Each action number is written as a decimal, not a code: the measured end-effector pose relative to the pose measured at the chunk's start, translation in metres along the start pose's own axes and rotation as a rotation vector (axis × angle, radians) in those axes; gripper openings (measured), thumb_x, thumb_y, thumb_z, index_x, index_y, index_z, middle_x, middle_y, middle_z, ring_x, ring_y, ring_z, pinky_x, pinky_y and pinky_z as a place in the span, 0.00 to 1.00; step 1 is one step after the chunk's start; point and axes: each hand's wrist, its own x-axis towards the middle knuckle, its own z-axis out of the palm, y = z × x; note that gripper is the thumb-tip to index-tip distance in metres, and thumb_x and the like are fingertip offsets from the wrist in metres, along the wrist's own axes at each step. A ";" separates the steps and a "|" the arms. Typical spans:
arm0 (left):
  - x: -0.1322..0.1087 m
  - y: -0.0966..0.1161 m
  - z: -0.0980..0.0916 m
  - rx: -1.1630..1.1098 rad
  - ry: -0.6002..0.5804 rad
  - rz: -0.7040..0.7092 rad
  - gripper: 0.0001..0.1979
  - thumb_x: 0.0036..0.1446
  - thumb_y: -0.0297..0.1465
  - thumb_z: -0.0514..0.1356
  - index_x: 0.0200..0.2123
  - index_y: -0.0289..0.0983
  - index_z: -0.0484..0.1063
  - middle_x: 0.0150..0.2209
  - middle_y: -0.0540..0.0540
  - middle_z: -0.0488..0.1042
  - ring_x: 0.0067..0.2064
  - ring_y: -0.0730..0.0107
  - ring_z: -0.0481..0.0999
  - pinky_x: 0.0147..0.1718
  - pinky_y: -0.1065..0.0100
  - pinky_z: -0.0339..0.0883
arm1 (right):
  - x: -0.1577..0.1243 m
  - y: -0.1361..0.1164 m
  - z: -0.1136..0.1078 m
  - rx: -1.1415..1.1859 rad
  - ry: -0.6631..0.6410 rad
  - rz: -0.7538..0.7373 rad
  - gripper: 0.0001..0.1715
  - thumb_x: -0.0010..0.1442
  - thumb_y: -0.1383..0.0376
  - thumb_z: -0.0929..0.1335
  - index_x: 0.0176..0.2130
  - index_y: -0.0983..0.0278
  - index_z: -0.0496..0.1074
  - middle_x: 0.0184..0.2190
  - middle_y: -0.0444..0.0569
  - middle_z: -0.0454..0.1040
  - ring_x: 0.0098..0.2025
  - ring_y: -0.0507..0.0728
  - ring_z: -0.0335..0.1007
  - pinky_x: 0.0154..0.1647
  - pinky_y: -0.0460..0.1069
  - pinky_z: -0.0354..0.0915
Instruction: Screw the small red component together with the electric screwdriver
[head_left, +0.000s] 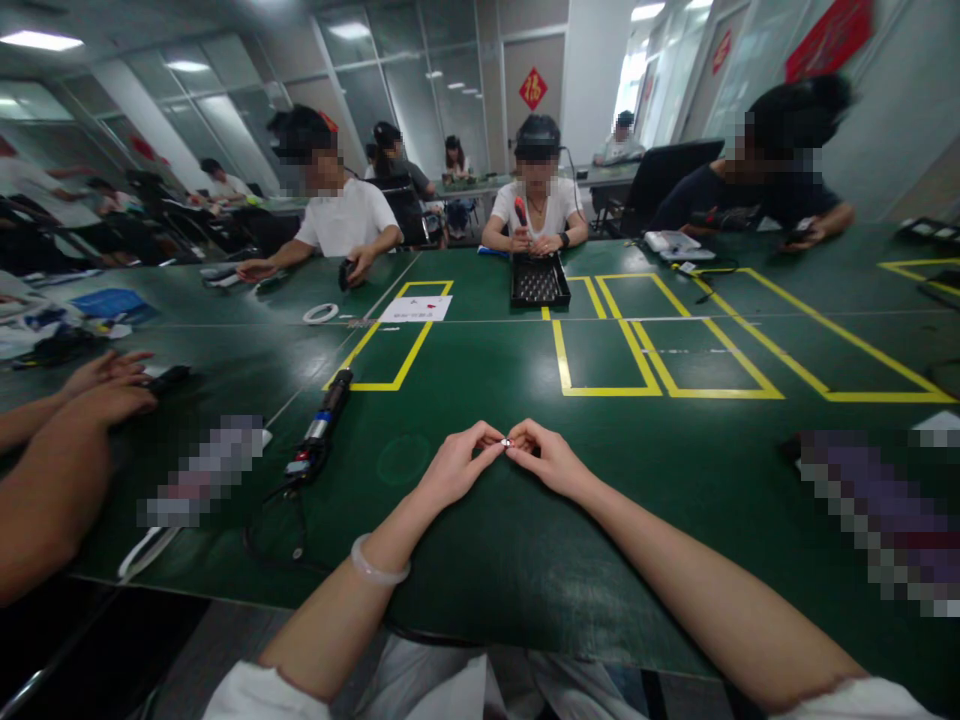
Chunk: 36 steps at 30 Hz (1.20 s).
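Both hands meet over the near middle of the green table (480, 360). Between their fingertips is a small shiny metallic piece (506, 442), too small to identify. My left hand (463, 462), with a pale bangle on its wrist, pinches the piece from the left. From the right, my right hand (547, 458) pinches it with thumb and forefinger. A dark cylindrical tool (321, 425) with blue and red parts and a cable lies on the table to the left of my hands.
Yellow tape outlines (611, 391) mark the table ahead. Across it, a person holds a red-handled tool (520, 210) over a black tray (540, 298). A white card (416, 308) and white ring (321, 314) lie left of centre. Another person's hands (109, 390) are at left.
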 end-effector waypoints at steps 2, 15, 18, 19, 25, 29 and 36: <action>0.000 0.001 -0.003 0.031 0.001 0.000 0.16 0.64 0.41 0.51 0.41 0.38 0.73 0.38 0.47 0.77 0.41 0.66 0.76 0.42 0.67 0.66 | 0.000 -0.001 0.000 -0.006 -0.010 -0.001 0.12 0.61 0.58 0.67 0.41 0.64 0.68 0.32 0.44 0.72 0.32 0.51 0.66 0.35 0.46 0.63; -0.054 -0.060 -0.120 0.698 0.318 -0.159 0.25 0.62 0.45 0.49 0.54 0.35 0.67 0.55 0.38 0.69 0.57 0.53 0.66 0.58 0.54 0.58 | 0.000 -0.004 0.000 -0.021 -0.001 0.023 0.12 0.60 0.59 0.68 0.39 0.64 0.67 0.29 0.43 0.68 0.30 0.50 0.63 0.33 0.46 0.61; -0.088 -0.095 -0.146 0.899 0.393 -0.420 0.32 0.60 0.49 0.47 0.60 0.34 0.62 0.61 0.34 0.63 0.60 0.42 0.63 0.56 0.47 0.60 | -0.001 -0.006 0.000 -0.030 -0.002 0.032 0.11 0.60 0.60 0.68 0.39 0.64 0.67 0.29 0.42 0.68 0.30 0.50 0.63 0.33 0.46 0.62; -0.099 -0.104 -0.151 0.931 0.391 -0.502 0.34 0.60 0.50 0.46 0.61 0.34 0.60 0.61 0.33 0.62 0.59 0.39 0.63 0.54 0.45 0.61 | -0.001 -0.007 0.000 -0.033 -0.003 0.033 0.11 0.60 0.60 0.68 0.39 0.64 0.67 0.29 0.42 0.68 0.30 0.50 0.64 0.33 0.46 0.62; -0.134 -0.139 -0.158 0.896 0.251 -0.718 0.41 0.59 0.53 0.43 0.64 0.28 0.54 0.53 0.25 0.67 0.54 0.33 0.69 0.47 0.44 0.65 | -0.001 -0.007 0.001 -0.041 -0.017 0.030 0.11 0.59 0.59 0.68 0.38 0.64 0.68 0.30 0.43 0.70 0.31 0.50 0.65 0.34 0.46 0.63; -0.137 -0.153 -0.165 0.824 0.271 -0.654 0.41 0.58 0.53 0.45 0.66 0.30 0.51 0.62 0.28 0.58 0.61 0.38 0.63 0.56 0.46 0.60 | -0.001 -0.007 0.001 -0.047 -0.019 0.032 0.10 0.60 0.60 0.68 0.38 0.64 0.68 0.30 0.43 0.70 0.31 0.51 0.66 0.34 0.46 0.63; -0.134 -0.164 -0.179 0.664 0.276 -0.534 0.42 0.55 0.53 0.51 0.64 0.30 0.56 0.62 0.32 0.61 0.62 0.49 0.63 0.61 0.55 0.56 | -0.001 -0.005 0.001 -0.057 -0.025 0.031 0.10 0.60 0.60 0.68 0.39 0.64 0.68 0.30 0.44 0.71 0.32 0.51 0.66 0.35 0.47 0.63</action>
